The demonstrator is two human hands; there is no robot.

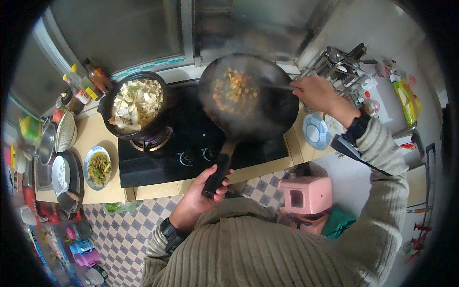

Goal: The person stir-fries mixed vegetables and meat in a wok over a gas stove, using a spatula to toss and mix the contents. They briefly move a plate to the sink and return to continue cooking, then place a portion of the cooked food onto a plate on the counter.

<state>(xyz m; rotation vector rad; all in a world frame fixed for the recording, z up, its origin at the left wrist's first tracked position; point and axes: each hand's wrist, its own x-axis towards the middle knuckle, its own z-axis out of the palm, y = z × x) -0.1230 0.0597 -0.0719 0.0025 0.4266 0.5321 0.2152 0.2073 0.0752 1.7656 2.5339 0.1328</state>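
My left hand is wrapped around the dark handle of a black wok. The wok sits tilted over the right side of a black glass gas hob. Chopped orange and green food lies inside it, partly veiled by steam. At the wok's right rim, my right hand grips the end of a cooking utensil; steam blurs the end that reaches towards the food. On the left burner, a dark pot is heaped with pale sliced vegetables.
Left on the counter are a plate of cooked food, a white bowl and sauce bottles. A blue-rimmed plate and a utensil rack stand right. Below is a pink bin; a window borders the hob.
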